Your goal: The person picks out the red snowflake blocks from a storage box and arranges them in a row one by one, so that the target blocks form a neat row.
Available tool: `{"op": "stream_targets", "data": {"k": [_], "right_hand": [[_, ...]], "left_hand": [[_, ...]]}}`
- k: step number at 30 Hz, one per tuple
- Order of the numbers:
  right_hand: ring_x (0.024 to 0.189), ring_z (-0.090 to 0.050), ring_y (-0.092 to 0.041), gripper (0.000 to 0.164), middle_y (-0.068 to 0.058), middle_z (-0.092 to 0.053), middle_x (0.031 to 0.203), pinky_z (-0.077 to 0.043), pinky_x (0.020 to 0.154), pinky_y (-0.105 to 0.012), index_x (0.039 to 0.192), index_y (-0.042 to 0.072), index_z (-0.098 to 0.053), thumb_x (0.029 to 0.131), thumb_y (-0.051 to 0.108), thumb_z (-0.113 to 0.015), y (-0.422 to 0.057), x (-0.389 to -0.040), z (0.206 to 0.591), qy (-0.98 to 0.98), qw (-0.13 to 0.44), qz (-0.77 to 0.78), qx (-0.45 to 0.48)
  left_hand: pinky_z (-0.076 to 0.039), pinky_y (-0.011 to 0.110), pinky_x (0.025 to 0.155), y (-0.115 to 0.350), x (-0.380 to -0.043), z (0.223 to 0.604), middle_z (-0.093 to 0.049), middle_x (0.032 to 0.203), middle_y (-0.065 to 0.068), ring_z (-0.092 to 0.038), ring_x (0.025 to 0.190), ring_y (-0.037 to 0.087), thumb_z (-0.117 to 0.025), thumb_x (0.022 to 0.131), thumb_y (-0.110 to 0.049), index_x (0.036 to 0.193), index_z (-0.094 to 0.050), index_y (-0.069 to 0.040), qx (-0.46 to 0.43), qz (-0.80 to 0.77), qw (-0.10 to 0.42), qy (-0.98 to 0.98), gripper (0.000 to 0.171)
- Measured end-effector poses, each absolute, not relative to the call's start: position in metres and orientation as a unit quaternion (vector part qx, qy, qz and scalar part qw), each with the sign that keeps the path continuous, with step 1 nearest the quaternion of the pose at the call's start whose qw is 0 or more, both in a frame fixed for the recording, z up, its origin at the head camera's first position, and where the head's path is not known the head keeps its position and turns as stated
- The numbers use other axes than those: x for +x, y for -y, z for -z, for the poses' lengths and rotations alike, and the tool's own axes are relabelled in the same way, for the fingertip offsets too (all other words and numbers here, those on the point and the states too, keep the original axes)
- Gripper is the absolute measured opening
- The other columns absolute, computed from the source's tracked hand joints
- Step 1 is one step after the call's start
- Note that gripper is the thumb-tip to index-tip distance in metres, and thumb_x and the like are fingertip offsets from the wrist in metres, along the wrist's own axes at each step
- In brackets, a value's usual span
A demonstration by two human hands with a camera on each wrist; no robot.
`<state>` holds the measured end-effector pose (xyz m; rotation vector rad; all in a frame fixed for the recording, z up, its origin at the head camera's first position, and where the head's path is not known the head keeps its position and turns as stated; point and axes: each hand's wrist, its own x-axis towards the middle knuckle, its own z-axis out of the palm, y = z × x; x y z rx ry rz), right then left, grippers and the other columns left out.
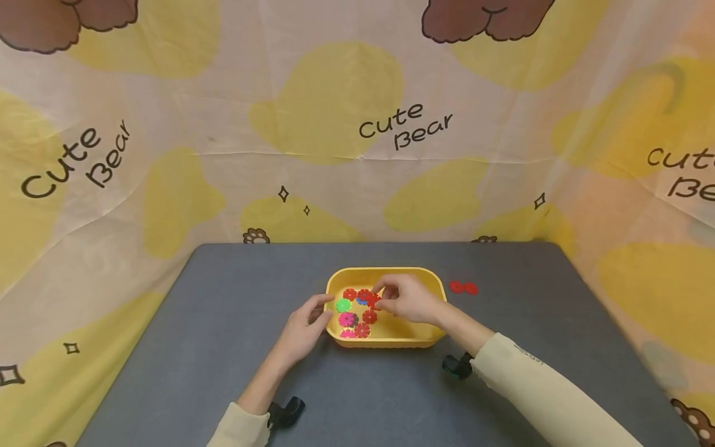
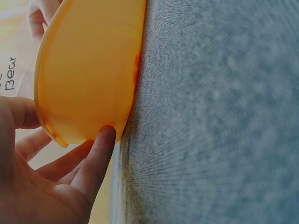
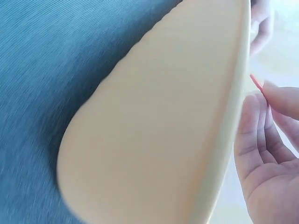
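Observation:
A yellow plastic bin (image 1: 416, 341) stands on the table, with several snowflake-shaped plastic discs on its floor at the left: red (image 1: 362, 330), green (image 1: 343, 305), pink (image 1: 346, 319) and a partly covered blue one. My right hand (image 1: 410, 299) is over the bin and pinches a red disc (image 3: 255, 81) between thumb and fingertip; the right wrist view shows only its thin edge. At the bin's left end is my left hand (image 1: 304, 329), its thumb and fingers bent around the rim and outer wall (image 2: 88, 74).
Two red discs (image 1: 463, 287) lie on the grey table (image 1: 234, 310) just right of the bin, side by side. A printed cloth (image 1: 335, 124) hangs behind and at both sides of the table. Each wrist carries a black camera mount (image 1: 287, 411).

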<state>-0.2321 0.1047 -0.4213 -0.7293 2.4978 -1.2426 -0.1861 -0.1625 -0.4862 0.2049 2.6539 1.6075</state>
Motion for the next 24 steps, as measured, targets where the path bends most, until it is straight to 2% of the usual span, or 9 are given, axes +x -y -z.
{"op": "stream_targets", "data": {"k": [7, 12, 15, 19, 24], "right_hand": [[0.063, -0.062, -0.018, 0.020, -0.002, -0.064, 0.078, -0.055, 0.059, -0.033, 0.110, 0.008, -0.072, 0.091, 0.011, -0.077, -0.132, -0.229, 0.417, -0.862, 0.103, 0.429, -0.249], [0.064, -0.064, -0.027, 0.021, -0.004, -0.066, 0.080, -0.053, 0.056, -0.033, 0.111, 0.011, -0.072, 0.091, 0.014, -0.077, -0.153, -0.228, 0.417, -0.864, 0.091, 0.434, -0.240], [0.065, -0.064, -0.032, 0.022, -0.008, -0.067, 0.081, -0.053, 0.056, -0.033, 0.112, 0.011, -0.072, 0.091, 0.013, -0.077, -0.167, -0.226, 0.416, -0.862, 0.087, 0.444, -0.227], [0.066, -0.063, -0.032, 0.022, -0.011, -0.067, 0.084, -0.055, 0.058, -0.036, 0.114, 0.009, -0.071, 0.092, 0.012, -0.076, -0.183, -0.226, 0.415, -0.861, 0.078, 0.455, -0.213], [0.071, -0.065, -0.033, 0.025, -0.014, -0.067, 0.089, -0.060, 0.065, -0.045, 0.116, 0.006, -0.070, 0.092, 0.012, -0.076, -0.202, -0.227, 0.417, -0.864, 0.069, 0.463, -0.187]], "left_hand": [[-0.056, 0.047, 0.090, 0.162, -0.186, 0.486, -0.064, 0.133, 0.010, -0.062, 0.120, 0.030, -0.062, 0.102, -0.023, 0.138, -0.060, -0.016, 0.058, -0.513, 0.018, -0.856, 0.036], [-0.055, 0.049, 0.092, 0.162, -0.187, 0.486, -0.063, 0.135, 0.008, -0.062, 0.122, 0.030, -0.062, 0.102, -0.025, 0.138, -0.061, -0.017, 0.055, -0.512, 0.019, -0.857, 0.036], [-0.055, 0.048, 0.091, 0.161, -0.187, 0.487, -0.063, 0.135, 0.008, -0.061, 0.123, 0.030, -0.062, 0.103, -0.025, 0.138, -0.060, -0.017, 0.057, -0.512, 0.019, -0.857, 0.036], [-0.057, 0.046, 0.088, 0.162, -0.187, 0.487, -0.064, 0.133, 0.009, -0.062, 0.122, 0.030, -0.062, 0.102, -0.024, 0.136, -0.061, -0.017, 0.057, -0.515, 0.017, -0.855, 0.035], [-0.056, 0.047, 0.089, 0.162, -0.187, 0.487, -0.064, 0.133, 0.010, -0.062, 0.122, 0.030, -0.063, 0.102, -0.023, 0.137, -0.061, -0.017, 0.058, -0.515, 0.015, -0.855, 0.035]]}}
